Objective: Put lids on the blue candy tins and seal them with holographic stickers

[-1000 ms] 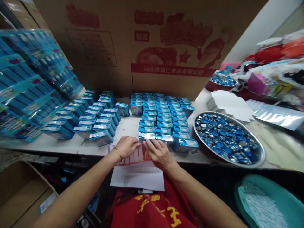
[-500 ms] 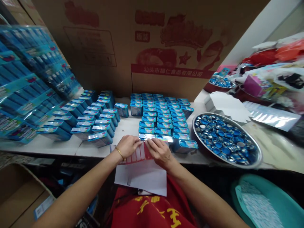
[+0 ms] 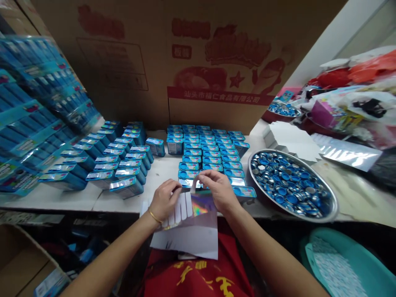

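My left hand (image 3: 163,200), with a gold bangle at the wrist, presses on a sheet of shiny holographic stickers (image 3: 190,222) that lies over the table's front edge. My right hand (image 3: 218,187) pinches one narrow sticker strip (image 3: 194,185) and lifts it up off the sheet. Just beyond both hands stand rows of small blue tins (image 3: 206,150) with round holes in their tops.
A second group of blue tins (image 3: 119,159) lies to the left, with wrapped blue packs (image 3: 34,107) stacked behind. A steel bowl of blue caps (image 3: 291,183) sits at right. A big cardboard box (image 3: 192,57) walls the back. A teal basin (image 3: 346,264) is lower right.
My right hand has risen from the sheet, peeling a sticker strip upward. The sheet's shiny rainbow surface now shows. My left hand stays pressed on the sheet.
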### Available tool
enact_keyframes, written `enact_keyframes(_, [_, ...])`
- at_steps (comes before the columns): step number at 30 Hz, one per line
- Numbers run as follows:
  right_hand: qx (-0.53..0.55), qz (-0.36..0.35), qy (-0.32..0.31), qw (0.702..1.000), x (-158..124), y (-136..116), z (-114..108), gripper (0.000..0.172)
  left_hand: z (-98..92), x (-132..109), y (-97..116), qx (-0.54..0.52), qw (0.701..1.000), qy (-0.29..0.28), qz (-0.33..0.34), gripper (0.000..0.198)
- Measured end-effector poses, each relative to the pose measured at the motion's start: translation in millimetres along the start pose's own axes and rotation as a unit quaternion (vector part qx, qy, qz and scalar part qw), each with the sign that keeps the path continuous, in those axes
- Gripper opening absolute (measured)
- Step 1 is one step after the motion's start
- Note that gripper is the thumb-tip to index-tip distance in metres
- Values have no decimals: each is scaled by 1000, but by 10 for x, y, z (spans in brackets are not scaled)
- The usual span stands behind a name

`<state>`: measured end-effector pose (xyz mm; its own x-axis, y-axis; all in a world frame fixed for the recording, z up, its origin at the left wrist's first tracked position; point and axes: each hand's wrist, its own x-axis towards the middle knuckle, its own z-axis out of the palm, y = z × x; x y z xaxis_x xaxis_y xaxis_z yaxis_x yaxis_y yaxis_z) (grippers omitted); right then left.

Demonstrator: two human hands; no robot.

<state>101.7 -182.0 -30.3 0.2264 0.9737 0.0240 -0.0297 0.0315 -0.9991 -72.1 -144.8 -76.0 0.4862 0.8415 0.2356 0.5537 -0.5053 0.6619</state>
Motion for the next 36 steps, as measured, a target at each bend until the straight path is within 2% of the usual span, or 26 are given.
enact_keyframes(2, [71,40,19,996,76,17,7,14,-6,-22,-49,-89,995,26,-31,23])
enact_keyframes(4, [100,53,34,993,122,49,17,15,-26,-11,-65,-204,975,25,-82,29])
enact_keyframes(7, [108,75,51,990,150,98,50,18,-54,58,-25,-383,909,-6,-162,40])
enact_keyframes(9, [105,89,66,988,158,135,87,20,-52,123,3,-441,875,-10,-199,40])
enact_keyframes(10, [99,93,74,988,163,158,109,21,-43,156,5,-444,869,-1,-216,38])
enact_keyframes(13, [48,69,101,991,193,250,171,23,-3,252,-50,-401,878,43,-257,32])
enact_keyframes(17, [-127,-10,141,982,269,412,218,17,17,360,-181,-347,901,61,-253,32])
enact_keyframes(21, [-297,-59,151,941,334,515,244,14,17,443,-319,-304,929,57,-204,37])
enact_keyframes(26, [-408,-90,156,895,345,518,291,13,58,508,-496,-263,951,56,-153,33])
enact_keyframes(31, [-493,-108,145,851,343,555,303,13,143,524,-563,-268,949,33,-162,35])
enact_keyframes(36, [-557,-109,106,816,387,528,268,12,262,512,-638,-217,959,55,-173,35])
